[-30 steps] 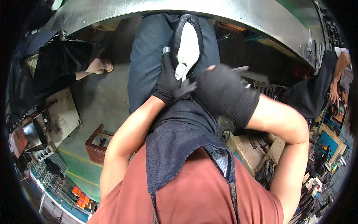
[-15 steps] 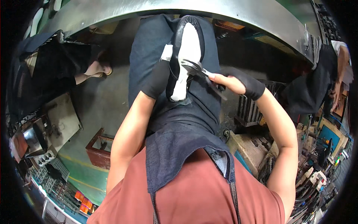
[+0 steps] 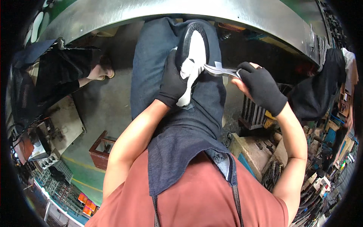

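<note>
On my lap lies a shoe upper on its last, bottom up [image 3: 197, 45], with gathered black edges around a white sole board. The toe points away from me. My left hand [image 3: 172, 81], in a black fingerless glove, is closed around the shoe's left side at the waist, its white-wrapped thumb on the white board. In my right hand [image 3: 261, 85], gloved the same way, is a pair of metal lasting pliers [image 3: 226, 72]. Their curved jaws are at the shoe's right edge, opposite my left thumb; whether they grip the black edge I cannot tell.
A metal-edged workbench [image 3: 181, 10] spans the far side, above my knees. A reddish-brown wooden stool [image 3: 100, 159] stands at left, and a slatted crate [image 3: 251, 113] at right. Other people sit nearby at left [image 3: 62, 70] and right [image 3: 315, 87]. Tools and clutter fill the lower right.
My right hand has moved up and right and turned its back upward; the pliers swung from over the board to the shoe's right edge. My left thumb came onto the board.
</note>
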`<state>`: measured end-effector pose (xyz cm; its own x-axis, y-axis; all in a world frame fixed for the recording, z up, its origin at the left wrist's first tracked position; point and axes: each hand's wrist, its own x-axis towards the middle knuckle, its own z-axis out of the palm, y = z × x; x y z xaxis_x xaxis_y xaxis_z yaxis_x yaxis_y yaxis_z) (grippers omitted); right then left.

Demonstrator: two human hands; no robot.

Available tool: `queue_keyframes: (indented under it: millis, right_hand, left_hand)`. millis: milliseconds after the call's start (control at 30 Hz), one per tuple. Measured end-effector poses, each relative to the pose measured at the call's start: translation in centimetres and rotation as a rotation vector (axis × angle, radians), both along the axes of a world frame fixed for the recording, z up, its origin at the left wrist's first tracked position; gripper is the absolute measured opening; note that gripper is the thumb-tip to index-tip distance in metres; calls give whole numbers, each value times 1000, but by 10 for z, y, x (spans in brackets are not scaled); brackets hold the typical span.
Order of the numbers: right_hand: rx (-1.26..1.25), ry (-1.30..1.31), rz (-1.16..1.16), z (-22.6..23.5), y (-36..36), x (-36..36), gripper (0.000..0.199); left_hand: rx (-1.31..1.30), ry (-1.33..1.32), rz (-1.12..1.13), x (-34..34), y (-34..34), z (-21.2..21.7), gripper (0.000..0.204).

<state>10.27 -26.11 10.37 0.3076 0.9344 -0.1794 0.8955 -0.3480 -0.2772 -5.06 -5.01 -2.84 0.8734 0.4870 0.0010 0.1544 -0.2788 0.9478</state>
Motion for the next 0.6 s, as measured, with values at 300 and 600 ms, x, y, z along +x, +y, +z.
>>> queue_keyframes:
  millis: [300, 600]
  right_hand:
    - [183, 221, 202, 12, 65, -41, 36]
    - [410, 265, 397, 10, 80, -66, 36]
  left_hand:
    - [-282, 116, -326, -20, 8, 35, 90]
    - [-258, 67, -338, -21, 34, 22, 110]
